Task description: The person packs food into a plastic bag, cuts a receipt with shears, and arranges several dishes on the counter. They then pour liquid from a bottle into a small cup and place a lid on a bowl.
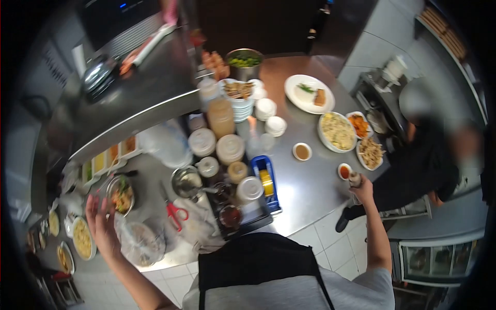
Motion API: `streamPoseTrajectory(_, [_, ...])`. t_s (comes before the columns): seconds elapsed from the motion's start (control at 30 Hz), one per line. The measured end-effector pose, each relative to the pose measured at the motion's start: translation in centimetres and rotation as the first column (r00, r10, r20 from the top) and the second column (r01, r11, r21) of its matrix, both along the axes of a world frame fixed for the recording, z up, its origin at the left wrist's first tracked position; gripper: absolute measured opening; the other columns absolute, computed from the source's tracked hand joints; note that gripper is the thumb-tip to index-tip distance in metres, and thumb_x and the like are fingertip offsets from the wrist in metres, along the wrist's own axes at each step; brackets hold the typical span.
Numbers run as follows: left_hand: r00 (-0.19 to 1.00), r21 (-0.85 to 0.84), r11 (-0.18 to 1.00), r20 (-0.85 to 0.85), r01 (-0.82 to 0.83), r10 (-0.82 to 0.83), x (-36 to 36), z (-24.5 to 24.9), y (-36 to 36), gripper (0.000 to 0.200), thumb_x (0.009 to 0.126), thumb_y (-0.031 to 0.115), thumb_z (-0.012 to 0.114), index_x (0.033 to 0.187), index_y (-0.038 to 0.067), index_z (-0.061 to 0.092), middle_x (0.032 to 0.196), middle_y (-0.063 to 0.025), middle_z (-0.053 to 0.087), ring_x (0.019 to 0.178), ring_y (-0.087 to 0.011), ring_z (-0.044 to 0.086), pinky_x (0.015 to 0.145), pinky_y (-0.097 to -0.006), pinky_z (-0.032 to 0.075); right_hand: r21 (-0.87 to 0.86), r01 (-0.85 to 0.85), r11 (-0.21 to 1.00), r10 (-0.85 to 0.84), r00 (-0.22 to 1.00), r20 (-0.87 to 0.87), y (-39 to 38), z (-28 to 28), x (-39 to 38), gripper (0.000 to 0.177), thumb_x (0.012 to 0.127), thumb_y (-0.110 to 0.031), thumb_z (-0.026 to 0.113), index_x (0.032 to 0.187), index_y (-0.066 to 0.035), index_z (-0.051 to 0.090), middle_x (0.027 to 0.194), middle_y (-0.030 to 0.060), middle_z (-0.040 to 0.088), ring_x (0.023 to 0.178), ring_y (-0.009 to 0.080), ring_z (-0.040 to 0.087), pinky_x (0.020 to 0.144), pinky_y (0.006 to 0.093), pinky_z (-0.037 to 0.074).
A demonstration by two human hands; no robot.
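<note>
At the left, my left hand (103, 227) is raised with its fingers apart and nothing in it, near a metal bowl of mixed food (122, 195). My right hand (363, 190) is wrapped round a small bottle (355, 180) at the counter's right edge. Just beside the bottle is a small white dish of red sauce (344, 171). A dish of brown sauce (302, 151) lies further left. Beyond my right hand are a bowl of yellow food (337, 132), a plate of shredded food (370, 153) and a dish of orange food (358, 125).
Lidded tubs (230, 149), a blue tape holder (266, 184) and red-handled scissors (176, 215) occupy the middle. A white oval plate (310, 94) sits further back. A plastic bag (142, 243) lies front left. Another person in dark clothes (418, 165) is at the right.
</note>
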State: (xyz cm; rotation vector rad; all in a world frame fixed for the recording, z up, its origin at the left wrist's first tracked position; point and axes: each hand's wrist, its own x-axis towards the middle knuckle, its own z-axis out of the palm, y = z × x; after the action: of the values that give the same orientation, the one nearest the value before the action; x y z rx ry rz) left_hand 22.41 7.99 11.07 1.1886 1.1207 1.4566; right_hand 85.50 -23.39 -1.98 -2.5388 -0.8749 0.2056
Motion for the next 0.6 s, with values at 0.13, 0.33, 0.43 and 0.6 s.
streamPoseTrajectory(0.13, [0.994,0.01,1.0,-0.109,-0.01,0.011,-1.4,1.0,1.7,0.051,0.083,0.022,0.055,0.13,0.012,0.038,0.129,-0.0065,0.038,0.115,-0.0192,0.044,0.092,-0.0356,0.033,0.395,-0.088,0.914,0.208,0.94,-0.27,4.3,6.0,-9.3,0.053,0.054,0.005,0.069,0.104,0.0,0.052,0.096,0.0061,0.06,0.088,0.0159,0.056,0.079,0.028,0.045])
streamPoseTrajectory(0.33, [0.861,0.342,0.932,-0.503,0.117,0.077,-0.7,-0.3,10.8,0.037,0.082,0.001,0.05,0.119,0.005,0.046,0.114,-0.0055,0.052,0.1,-0.014,0.052,0.082,-0.0283,0.043,0.819,0.047,0.572,0.6,0.656,-0.457,10.2,10.7,-23.9,0.056,0.056,0.007,0.073,0.104,-0.003,0.046,0.103,0.0106,0.056,0.097,0.0222,0.055,0.087,0.0345,0.043])
streamPoseTrajectory(0.43, [0.657,0.475,0.837,-0.727,0.271,0.2,3.2,-0.9,13.9,0.016,0.079,0.003,0.056,0.094,0.001,0.06,0.082,-0.014,0.062,0.083,-0.0236,0.06,0.072,-0.0303,0.047,0.792,-0.016,0.61,0.578,0.693,-0.431,11.5,9.5,-27.8,0.054,0.056,0.006,0.073,0.103,-0.003,0.048,0.102,0.0098,0.056,0.097,0.0216,0.054,0.087,0.0342,0.043])
streamPoseTrajectory(0.6, [0.028,0.464,0.714,-0.847,0.524,0.531,7.6,-7.9,21.8,0.019,0.077,0.011,0.051,0.091,0.007,0.064,0.095,-0.0122,0.061,0.096,-0.0289,0.055,0.093,-0.0413,0.034,0.643,-0.281,0.713,0.467,0.874,-0.135,13.0,6.0,-30.7,0.052,0.054,0.001,0.075,0.1,-0.002,0.05,0.094,0.0107,0.054,0.09,0.0244,0.054,0.08,0.0337,0.044])
